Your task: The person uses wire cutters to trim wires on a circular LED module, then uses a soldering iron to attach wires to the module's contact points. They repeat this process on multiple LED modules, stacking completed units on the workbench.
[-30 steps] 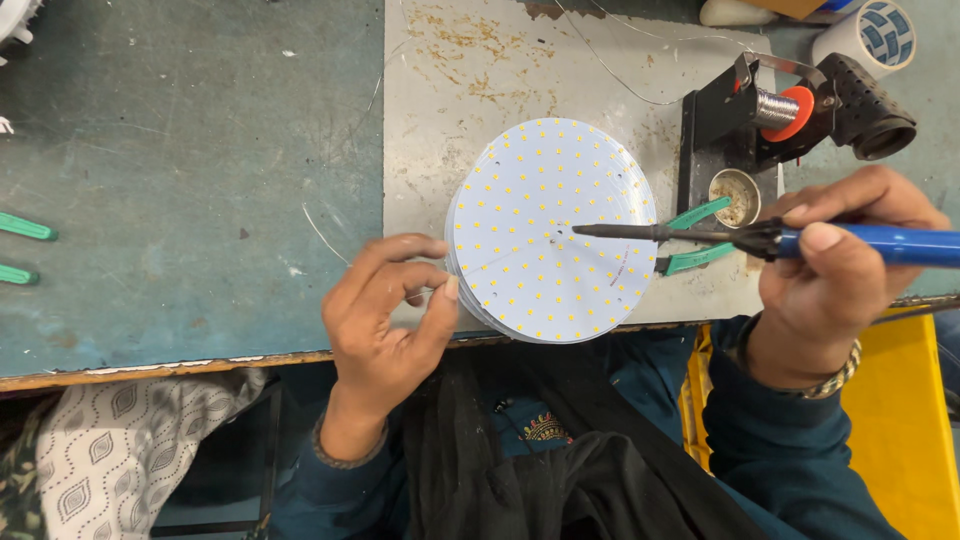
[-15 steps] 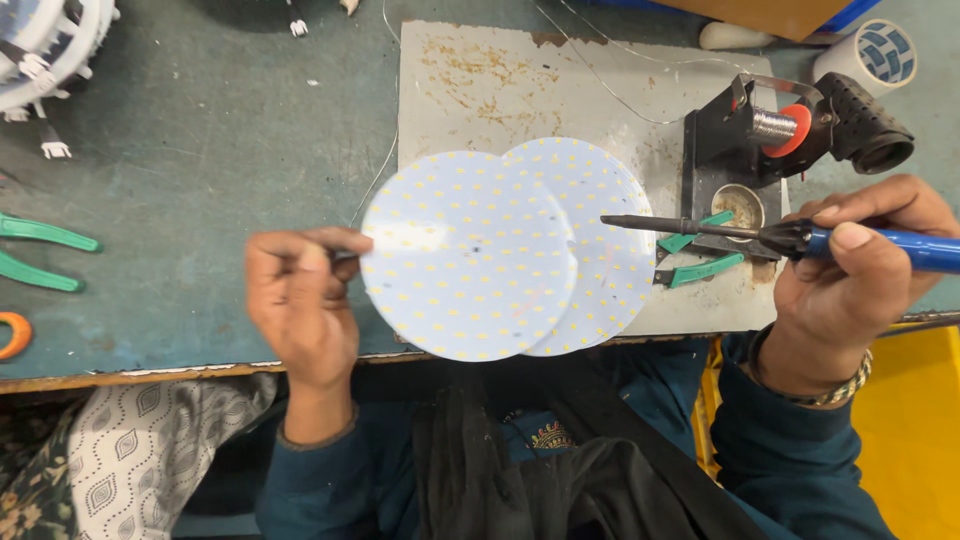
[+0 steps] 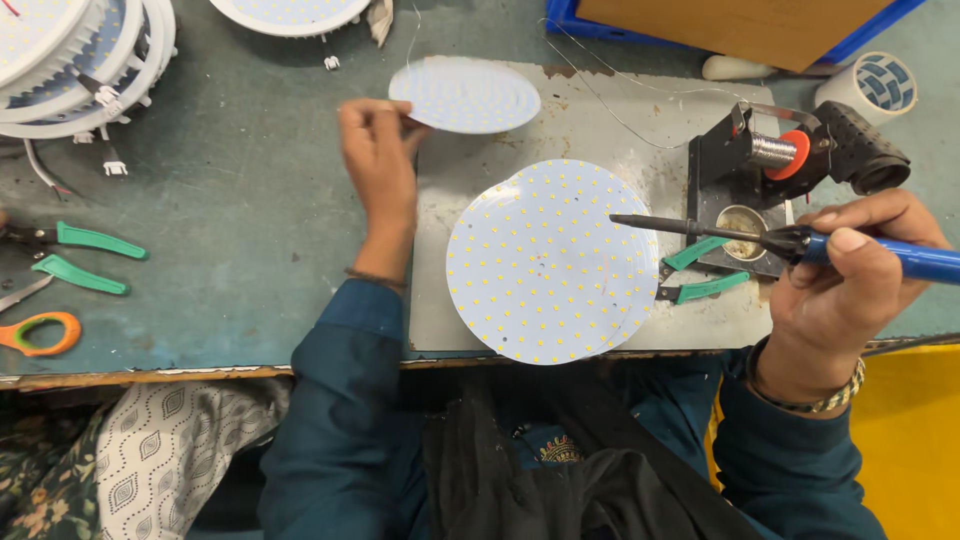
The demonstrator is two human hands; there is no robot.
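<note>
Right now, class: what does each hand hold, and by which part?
Left hand pinches a round white LED disc by its near edge; right hand grips a soldering iron by its blue handle.

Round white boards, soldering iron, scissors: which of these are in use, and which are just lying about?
In use:
left hand holding a round white board
right hand holding the soldering iron
stacked round boards
iron stand

Lying about:
green-handled cutters
orange scissors
tape roll
lamp housings
</note>
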